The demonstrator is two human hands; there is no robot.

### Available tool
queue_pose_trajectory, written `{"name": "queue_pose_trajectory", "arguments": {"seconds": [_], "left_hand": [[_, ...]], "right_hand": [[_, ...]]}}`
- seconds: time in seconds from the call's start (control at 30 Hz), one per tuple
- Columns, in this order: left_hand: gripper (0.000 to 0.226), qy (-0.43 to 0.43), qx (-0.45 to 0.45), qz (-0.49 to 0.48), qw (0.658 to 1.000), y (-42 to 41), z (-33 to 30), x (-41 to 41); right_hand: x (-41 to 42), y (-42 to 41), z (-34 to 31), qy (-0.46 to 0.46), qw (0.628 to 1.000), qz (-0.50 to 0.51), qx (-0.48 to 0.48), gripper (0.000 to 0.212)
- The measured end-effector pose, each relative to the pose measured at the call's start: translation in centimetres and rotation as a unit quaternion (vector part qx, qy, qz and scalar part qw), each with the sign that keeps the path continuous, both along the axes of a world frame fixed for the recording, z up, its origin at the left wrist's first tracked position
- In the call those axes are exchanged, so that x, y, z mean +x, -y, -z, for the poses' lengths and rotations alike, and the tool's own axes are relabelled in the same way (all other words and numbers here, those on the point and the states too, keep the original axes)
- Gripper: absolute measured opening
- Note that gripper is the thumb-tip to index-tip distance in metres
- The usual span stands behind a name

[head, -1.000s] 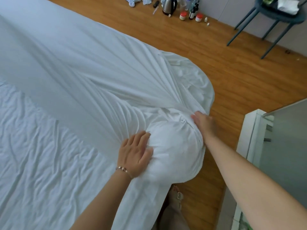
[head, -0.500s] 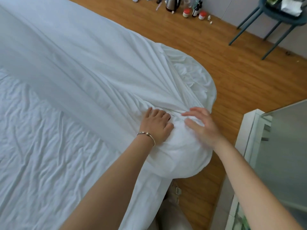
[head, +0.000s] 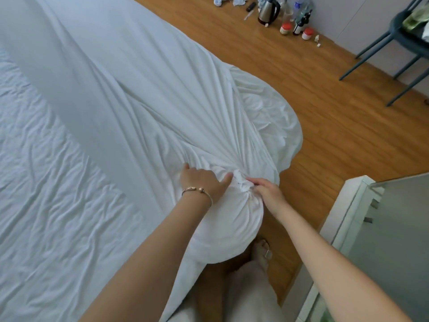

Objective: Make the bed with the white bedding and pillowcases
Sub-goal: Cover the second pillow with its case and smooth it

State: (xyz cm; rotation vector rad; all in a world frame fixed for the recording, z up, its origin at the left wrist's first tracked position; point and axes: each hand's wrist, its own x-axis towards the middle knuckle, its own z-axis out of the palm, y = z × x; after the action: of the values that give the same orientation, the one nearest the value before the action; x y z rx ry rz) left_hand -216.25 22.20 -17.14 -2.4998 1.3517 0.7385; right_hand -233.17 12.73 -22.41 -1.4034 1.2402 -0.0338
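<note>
Low in the centre of the frame, our left hand (head: 201, 182) slid up onto the white bedding (head: 144, 94), fingers spread flat, while our right hand (head: 267, 190) went from hovering to pinching the gathered corner (head: 241, 184), so tucking looked close.

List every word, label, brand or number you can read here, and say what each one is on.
No text can be read.
Red-lidded jars by the kettle: labels too small and blurred.
Dark bottle: pale label, unreadable.
White bedding, bracelet: no print shows.
</note>
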Motion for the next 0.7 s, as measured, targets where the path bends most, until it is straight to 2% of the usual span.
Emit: {"name": "queue_pose_trajectory", "arguments": {"seconds": [0.07, 0.1, 0.13, 0.2, 0.27, 0.37, 0.43, 0.53, 0.7], "left_hand": [[0.051, 0.041, 0.044, -0.006, 0.998, 3.0, 0.4, -2.1], [0.044, 0.041, 0.048, -0.035, 0.997, 4.1, 0.8, -3.2], [0.042, 0.033, 0.05, -0.07, 0.996, 5.0, 1.2, -4.4], [0.046, 0.036, 0.061, -0.13, 0.989, 6.2, 1.7, -6.8], [0.057, 0.073, 0.06, -0.165, 0.982, 6.8, 1.9, -8.8], [0.062, 0.113, 0.019, -0.182, 0.977, 5.5, 2.5, -10.9], [0.062, 0.13, -0.023, -0.195, 0.972, 3.8, 3.2, -11.3], [0.065, 0.131, -0.03, -0.219, 0.966, 0.7, 3.9, -11.7], [0.059, 0.166, -0.063, -0.272, 0.946, -6.0, 4.4, -12.2]], "right_hand": [[-0.7, 2.3, 1.0, -0.031, 0.993, 0.078, -0.087, 0.036], [-0.8, 3.6, 1.6, -0.061, 0.987, 0.093, -0.117, 0.044], [-0.9, 5.0, 2.2, -0.081, 0.985, 0.093, -0.117, 0.056], [-0.8, 7.7, 3.7, -0.078, 0.993, 0.07, -0.045, 0.073], [-0.9, 9.4, 4.5, -0.053, 0.997, 0.051, 0.014, 0.061], [-1.8, 9.8, 4.8, 0.017, 0.998, 0.008, -0.068, 0.023], [-2.6, 9.9, 4.8, 0.064, 0.995, 0.004, -0.08, 0.007], [-4.3, 11.6, 6.0, 0.051, 0.995, 0.033, -0.085, 0.007], [-5.7, 14.8, 8.6, -0.003, 0.994, -0.02, -0.106, 0.008]]}}
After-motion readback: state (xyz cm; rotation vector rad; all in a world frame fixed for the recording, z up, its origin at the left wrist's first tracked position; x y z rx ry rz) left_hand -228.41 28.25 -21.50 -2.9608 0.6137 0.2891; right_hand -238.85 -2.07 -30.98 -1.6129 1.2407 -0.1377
